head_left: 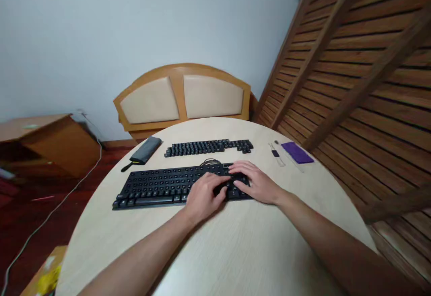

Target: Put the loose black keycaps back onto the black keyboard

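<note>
A black keyboard [161,183] lies across the table, with many switches bare of keycaps and some caps along its near rows. My left hand [206,196] is over its right part, index finger and thumb brought close together at the keys; whatever is between the tips is too small to make out. Over the keyboard's right end rests my right hand [254,181], fingers stretched out and thumb apart, touching the key area. Behind the keyboard, loose black keycaps [202,147] stand in rows. A dark cable [210,162] is bunched at the keyboard's back edge.
A grey pouch [147,149] lies at the back left of the round table [235,242], beside a black-handled brush [129,165]. To the right are a wire keycap puller [276,154], another thin wire tool [294,161] and a purple cloth [297,152]. A chair [180,91] stands behind.
</note>
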The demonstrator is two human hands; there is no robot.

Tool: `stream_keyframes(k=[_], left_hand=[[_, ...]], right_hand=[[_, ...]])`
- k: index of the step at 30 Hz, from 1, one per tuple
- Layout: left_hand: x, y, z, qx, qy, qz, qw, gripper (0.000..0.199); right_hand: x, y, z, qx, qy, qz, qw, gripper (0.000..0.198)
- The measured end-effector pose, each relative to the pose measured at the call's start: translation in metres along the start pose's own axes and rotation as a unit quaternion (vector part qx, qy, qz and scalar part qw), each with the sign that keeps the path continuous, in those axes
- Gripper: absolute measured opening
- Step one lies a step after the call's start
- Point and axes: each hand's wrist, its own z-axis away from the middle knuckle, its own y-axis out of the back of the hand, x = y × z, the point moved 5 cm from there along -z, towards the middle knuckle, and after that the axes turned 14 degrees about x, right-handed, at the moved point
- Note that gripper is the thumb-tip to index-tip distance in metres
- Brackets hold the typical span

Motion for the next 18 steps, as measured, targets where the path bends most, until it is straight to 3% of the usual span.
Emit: stream_keyframes(k=[7,12,18], left_hand=[[-0.0035,0.0031,0.0042,-0.007,0.036,-0.015,0.999,0.021],[-0.0075,0.0035,0.0043,0.002,0.060,-0.011,0.998,0.021],[-0.0039,0.0033,0.0018,-0.010,0.002,0.014,1.000,0.015]], right_hand=[[0.0001,-0.0029,0.0091,-0.080,-0.012,-0.001,0.997,0.075],[0.0047,-0.0064,0.0107,-0.082,-0.021,0.001,0.996,0.080],[0.0082,-0.0084,0.0111,-0.079,-0.016,0.007,0.997,0.078]])
